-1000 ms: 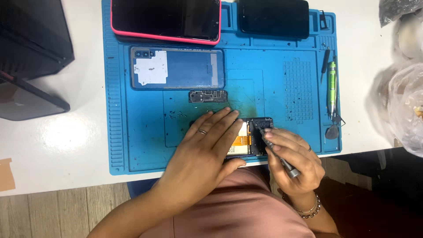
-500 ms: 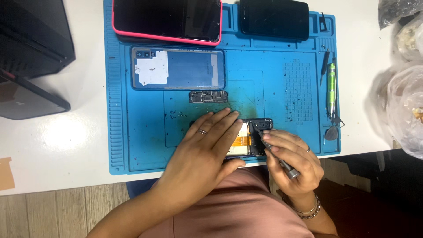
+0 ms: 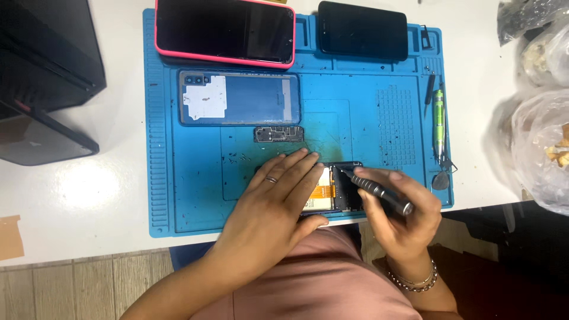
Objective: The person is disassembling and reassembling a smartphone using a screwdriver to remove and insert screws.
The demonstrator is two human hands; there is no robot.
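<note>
An opened phone (image 3: 338, 189) lies at the near edge of the blue work mat (image 3: 178, 195), its back off so that an orange ribbon strip and dark inner parts show. The left hand (image 3: 278, 201) rests flat on it with fingers spread, covering most of its left part. The right hand (image 3: 403, 213) is closed around a dark screwdriver (image 3: 376, 191) whose tip touches the phone's insides. Clear plastic bags (image 3: 542, 154) at the table's right edge hold small pale pieces. Farther back on the mat lie a blue back cover (image 3: 240, 98), a small dark circuit board (image 3: 278, 134), a pink-cased phone (image 3: 225, 29), a black phone (image 3: 363, 29) and a green tool (image 3: 438, 121).
</note>
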